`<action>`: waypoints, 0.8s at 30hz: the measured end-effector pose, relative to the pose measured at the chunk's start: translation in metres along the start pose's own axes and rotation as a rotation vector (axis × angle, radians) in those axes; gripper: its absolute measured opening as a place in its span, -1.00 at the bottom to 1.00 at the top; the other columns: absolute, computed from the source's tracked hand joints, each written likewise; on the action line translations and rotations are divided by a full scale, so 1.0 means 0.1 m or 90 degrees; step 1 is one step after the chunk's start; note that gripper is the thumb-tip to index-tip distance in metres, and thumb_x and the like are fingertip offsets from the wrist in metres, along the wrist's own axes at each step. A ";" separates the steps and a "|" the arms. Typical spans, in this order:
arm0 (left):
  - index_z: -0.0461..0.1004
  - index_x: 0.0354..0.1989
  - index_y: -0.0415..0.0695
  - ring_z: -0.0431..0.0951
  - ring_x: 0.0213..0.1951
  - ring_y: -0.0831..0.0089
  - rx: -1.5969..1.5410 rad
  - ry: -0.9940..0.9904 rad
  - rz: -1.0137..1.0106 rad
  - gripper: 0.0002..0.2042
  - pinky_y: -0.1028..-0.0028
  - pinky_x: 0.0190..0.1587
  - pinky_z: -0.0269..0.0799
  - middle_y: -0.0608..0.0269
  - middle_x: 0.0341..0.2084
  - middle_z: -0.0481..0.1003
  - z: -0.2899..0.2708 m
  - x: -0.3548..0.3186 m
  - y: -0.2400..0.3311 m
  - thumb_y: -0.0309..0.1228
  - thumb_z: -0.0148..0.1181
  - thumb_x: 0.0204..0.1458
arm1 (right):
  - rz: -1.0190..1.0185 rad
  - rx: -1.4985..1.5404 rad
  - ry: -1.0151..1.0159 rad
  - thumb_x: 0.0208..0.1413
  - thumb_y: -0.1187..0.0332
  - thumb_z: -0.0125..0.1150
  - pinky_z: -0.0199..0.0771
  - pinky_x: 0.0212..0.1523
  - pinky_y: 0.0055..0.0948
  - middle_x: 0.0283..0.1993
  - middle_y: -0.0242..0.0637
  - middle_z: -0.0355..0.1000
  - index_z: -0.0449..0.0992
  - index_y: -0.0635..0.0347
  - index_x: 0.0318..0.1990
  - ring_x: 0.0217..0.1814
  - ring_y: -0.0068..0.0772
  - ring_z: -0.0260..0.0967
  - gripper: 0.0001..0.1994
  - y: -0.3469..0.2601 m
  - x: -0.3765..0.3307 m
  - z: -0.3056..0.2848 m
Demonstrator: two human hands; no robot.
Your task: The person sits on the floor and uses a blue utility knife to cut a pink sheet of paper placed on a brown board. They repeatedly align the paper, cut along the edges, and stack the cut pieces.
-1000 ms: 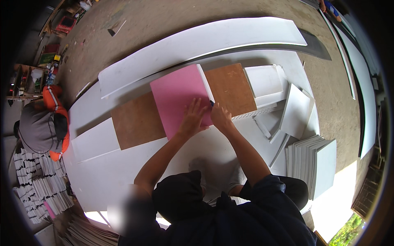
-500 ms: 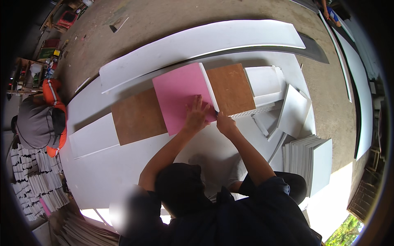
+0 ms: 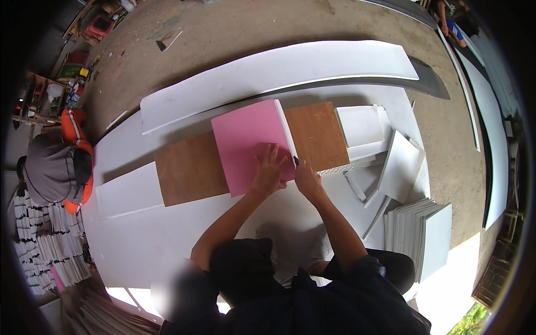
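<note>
The pink panel (image 3: 251, 142) is pressed flat by the left grip (image 3: 269, 170), fingers spread; a blue cutter (image 3: 296, 162) is held in the right grip (image 3: 306, 178) at its edge.

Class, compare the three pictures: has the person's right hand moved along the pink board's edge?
Yes. The right hand has slid toward the person, down the right edge of the pink board, judged against the brown board beside it.
</note>
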State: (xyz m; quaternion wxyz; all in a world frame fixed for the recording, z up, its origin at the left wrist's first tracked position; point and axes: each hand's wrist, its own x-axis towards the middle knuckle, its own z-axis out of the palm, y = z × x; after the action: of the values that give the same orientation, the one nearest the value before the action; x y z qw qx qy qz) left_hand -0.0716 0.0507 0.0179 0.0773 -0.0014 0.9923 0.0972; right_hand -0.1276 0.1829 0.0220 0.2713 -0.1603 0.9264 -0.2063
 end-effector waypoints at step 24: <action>0.17 0.04 0.01 -0.20 0.25 0.06 -0.068 0.032 -0.018 -0.20 -0.25 0.06 -0.10 0.06 0.17 -0.07 -0.04 -0.03 0.02 -0.19 0.40 -0.52 | 0.011 -0.039 0.019 0.06 0.39 -0.18 0.45 -0.33 -0.14 -0.41 0.03 0.43 0.23 0.29 -0.26 -0.30 0.02 0.43 -0.84 -0.07 0.22 0.06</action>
State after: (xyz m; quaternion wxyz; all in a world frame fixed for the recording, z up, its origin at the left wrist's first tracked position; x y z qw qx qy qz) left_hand -0.0693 0.0517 0.0223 0.0537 -0.0217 0.9872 0.1486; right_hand -0.1408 0.1660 0.0110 0.2539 -0.1573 0.9377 -0.1777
